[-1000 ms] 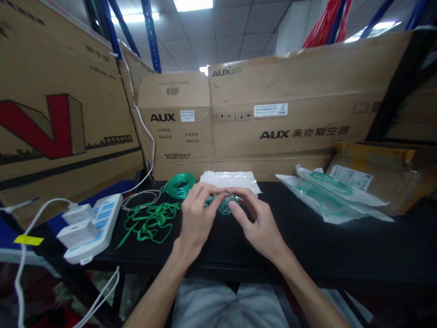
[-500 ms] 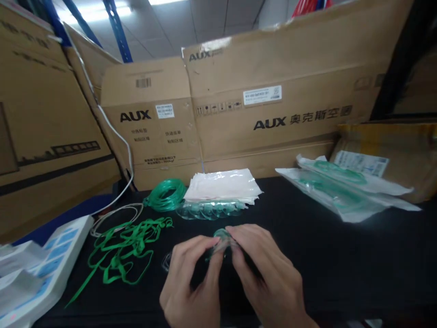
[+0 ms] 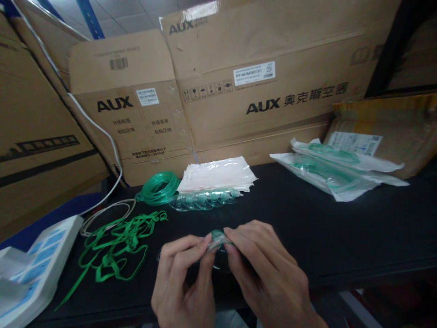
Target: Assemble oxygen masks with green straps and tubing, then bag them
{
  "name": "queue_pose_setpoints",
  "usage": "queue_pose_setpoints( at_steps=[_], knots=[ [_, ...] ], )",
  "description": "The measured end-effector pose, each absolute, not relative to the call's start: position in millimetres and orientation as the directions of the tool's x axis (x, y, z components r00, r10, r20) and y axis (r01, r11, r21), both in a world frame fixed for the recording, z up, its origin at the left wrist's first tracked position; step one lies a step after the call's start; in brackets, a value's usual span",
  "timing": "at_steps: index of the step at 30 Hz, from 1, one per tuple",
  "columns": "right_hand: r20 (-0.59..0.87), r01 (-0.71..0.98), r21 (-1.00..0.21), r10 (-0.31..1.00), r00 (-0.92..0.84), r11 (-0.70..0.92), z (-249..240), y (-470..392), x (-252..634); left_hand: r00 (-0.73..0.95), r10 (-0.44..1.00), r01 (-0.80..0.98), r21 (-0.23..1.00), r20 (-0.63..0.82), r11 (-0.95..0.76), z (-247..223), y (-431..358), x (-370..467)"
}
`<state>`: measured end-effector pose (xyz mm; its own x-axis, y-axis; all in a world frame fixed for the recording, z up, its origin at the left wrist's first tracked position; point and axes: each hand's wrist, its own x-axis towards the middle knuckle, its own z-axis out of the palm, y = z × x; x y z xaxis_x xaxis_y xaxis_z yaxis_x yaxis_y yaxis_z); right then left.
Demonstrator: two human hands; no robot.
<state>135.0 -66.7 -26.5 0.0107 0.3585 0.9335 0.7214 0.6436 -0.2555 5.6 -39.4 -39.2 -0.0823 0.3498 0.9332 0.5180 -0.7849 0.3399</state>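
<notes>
A clear, green-tinted plastic oxygen mask (image 3: 217, 236) is pinched at its rim between both hands, low in the middle of the view. My left hand (image 3: 186, 275) grips its left side with thumb and fingertips. On the right side, my right hand (image 3: 269, 271) does the same, close against the left. The fingers cover much of the mask; a clear curved part shows below them. Beyond the hands, several similar masks (image 3: 205, 201) lie nested in a row before a stack of white pouches (image 3: 218, 175). Tangled green elastic straps (image 3: 131, 237) lie to the left.
Behind the straps sits a coil of green tubing (image 3: 157, 189). A white power strip (image 3: 43, 264) occupies the near left, with a white cable (image 3: 102, 125) running up from it. Filled pouches (image 3: 337, 180) lie at the right. Cardboard boxes (image 3: 218, 118) wall off the back of the black table (image 3: 341, 237).
The camera view has tilted down and shifted slightly. Both hands keep their pinch on the mask, and its clear curved part now shows more plainly beneath the fingers.
</notes>
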Motion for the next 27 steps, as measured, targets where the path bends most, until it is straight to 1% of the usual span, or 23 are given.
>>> queue_pose_setpoints(
  at_steps=[5,9,12,15,18,19,21,23,27],
  knots=[
    [0.906,0.700,-0.323,0.422,0.035,0.637,-24,-71,134,0.016,0.309,0.559,0.248,0.951,-0.791,-38,-41,2],
    [0.895,0.697,-0.350,0.444,0.051,0.626,-26,-71,130,0.014,0.301,0.578,0.238,0.953,-0.780,-40,-41,4],
    [0.907,0.690,-0.333,0.417,0.048,0.643,-30,-71,124,-0.045,0.270,0.558,0.249,0.962,-0.792,-40,-41,5],
    [0.921,0.693,-0.312,0.387,0.051,0.650,-34,-72,118,-0.086,0.219,0.550,0.230,0.972,-0.803,-39,-40,4],
    [0.940,0.736,-0.242,0.341,0.017,0.632,-38,-70,115,-0.086,0.176,0.544,0.195,0.981,-0.816,-37,-39,3],
    [0.947,0.750,-0.211,0.320,-0.001,0.627,-39,-69,114,-0.093,0.176,0.530,0.198,0.980,-0.825,-38,-39,3],
    [0.956,0.764,-0.167,0.292,-0.029,0.623,-41,-67,114,-0.129,0.212,0.495,0.249,0.969,-0.833,-39,-37,3],
    [0.956,0.757,-0.159,0.290,-0.042,0.634,-41,-65,114,-0.158,0.263,0.471,0.306,0.952,-0.827,-42,-37,2],
    [0.956,0.734,-0.166,0.289,-0.044,0.659,-39,-66,117,-0.150,0.334,0.438,0.366,0.930,-0.821,-48,-36,-3]
  ],
)
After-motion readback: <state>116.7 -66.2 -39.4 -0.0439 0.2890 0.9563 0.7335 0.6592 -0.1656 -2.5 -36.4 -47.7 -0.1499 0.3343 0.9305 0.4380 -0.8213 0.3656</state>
